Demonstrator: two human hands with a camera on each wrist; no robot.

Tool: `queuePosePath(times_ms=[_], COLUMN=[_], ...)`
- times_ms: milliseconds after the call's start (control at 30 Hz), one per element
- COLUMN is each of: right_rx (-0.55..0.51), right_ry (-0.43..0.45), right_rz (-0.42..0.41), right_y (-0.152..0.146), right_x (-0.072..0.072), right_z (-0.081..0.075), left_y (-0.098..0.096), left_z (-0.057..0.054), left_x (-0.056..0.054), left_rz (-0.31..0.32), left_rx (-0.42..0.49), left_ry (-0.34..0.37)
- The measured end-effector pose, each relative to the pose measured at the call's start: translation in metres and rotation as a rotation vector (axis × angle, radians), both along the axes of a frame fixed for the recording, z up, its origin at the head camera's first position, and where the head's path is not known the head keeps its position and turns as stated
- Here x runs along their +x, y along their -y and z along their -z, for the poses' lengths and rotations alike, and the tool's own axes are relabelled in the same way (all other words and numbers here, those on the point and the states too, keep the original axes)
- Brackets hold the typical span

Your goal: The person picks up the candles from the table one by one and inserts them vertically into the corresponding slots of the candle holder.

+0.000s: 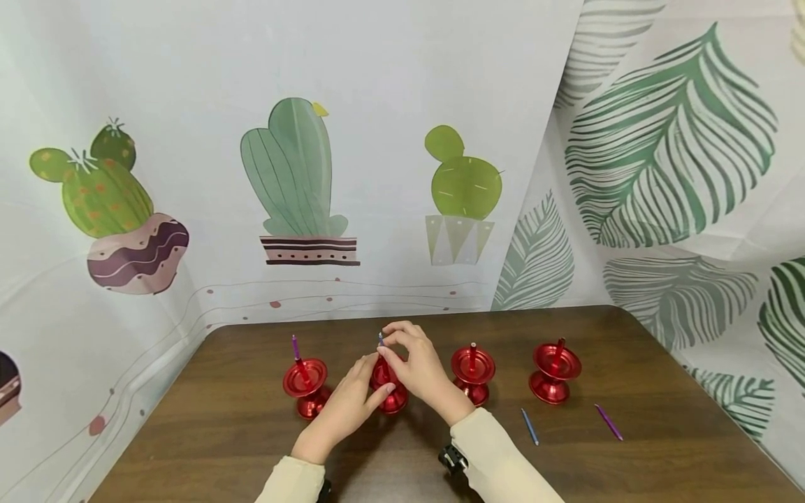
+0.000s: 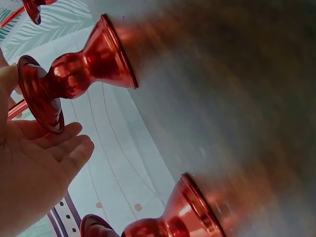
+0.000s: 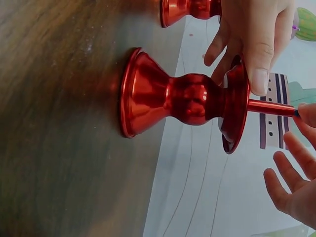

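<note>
A red metal candle holder (image 1: 394, 399), with a wide dish and a thin upright tube, stands on the table between my hands. My left hand (image 1: 349, 402) holds it by the dish, thumb over the rim and fingers beneath, as the right wrist view shows. At the top of the tube, my right hand (image 1: 423, 360) pinches a slim blue candle (image 1: 380, 338) between thumb and forefinger. The candle's lower end meets the tube's mouth (image 3: 292, 110), and the fingertips hide much of it. The other right fingers are spread apart.
To the left, another red holder (image 1: 306, 378) carries an upright purple candle (image 1: 295, 347). Two more red holders, one nearer (image 1: 473, 366) and one farther right (image 1: 556, 365), have bare tubes. A blue candle (image 1: 530, 426) and a purple candle (image 1: 608, 422) lie on the wooden table (image 1: 207, 419).
</note>
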State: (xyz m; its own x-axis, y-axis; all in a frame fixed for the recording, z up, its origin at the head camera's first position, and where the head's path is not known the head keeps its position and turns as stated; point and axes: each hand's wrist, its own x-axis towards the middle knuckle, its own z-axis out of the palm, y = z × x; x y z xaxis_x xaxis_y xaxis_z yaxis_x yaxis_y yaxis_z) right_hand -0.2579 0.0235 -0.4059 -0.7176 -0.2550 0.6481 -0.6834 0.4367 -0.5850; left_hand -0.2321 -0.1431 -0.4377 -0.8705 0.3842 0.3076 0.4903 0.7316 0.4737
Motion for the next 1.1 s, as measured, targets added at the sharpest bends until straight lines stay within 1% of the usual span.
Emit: queuePosePath(times_ms=[200,333,433,567,667,833,900,967,1033,1100], right_rx=[0.005,0.040,0.074,0.106,0.139,0.220,0.254,0.280,0.302,0.321], right_ry=[0.007,0.008,0.026,0.060,0.045,-0.047,-0.091,-0.134,-0.176,-0.213], right_rz=[0.013,0.028,0.038,0.043,0.059,0.114,0.137,0.161,0.181,0.200], right_y=[0.001,-0.001,-0.004,-0.010,-0.015,-0.024,-0.027,-0.032,-0.036,-0.040], right_x=[0.000,0.002,0.005,0.012,0.018,0.028,0.031,0.035,0.039,0.042], right_z=[0.004,0.006,0.005,0.000,-0.004,-0.011,-0.013,-0.015,-0.017,-0.019], left_y=[0.000,0.000,-0.001,-0.002,-0.003,-0.006,-0.008,-0.010,-0.013,-0.016], left_z=[0.001,0.000,-0.003,-0.010,-0.017,-0.026,-0.028,-0.031,-0.033,-0.035], left_x=[0.000,0.002,0.004,0.011,0.018,0.029,0.033,0.036,0.038,0.040], left_rz=[-0.003,-0.006,-0.017,-0.055,-0.088,-0.144,-0.170,-0.190,-0.193,-0.183], left_rx=[0.002,-0.007,-0.020,-0.055,-0.092,-0.131,-0.132,-0.124,-0.107,-0.085], left_ry=[0.008,0.007,0.001,-0.030,-0.091,-0.255,-0.312,-0.354,-0.389,-0.424])
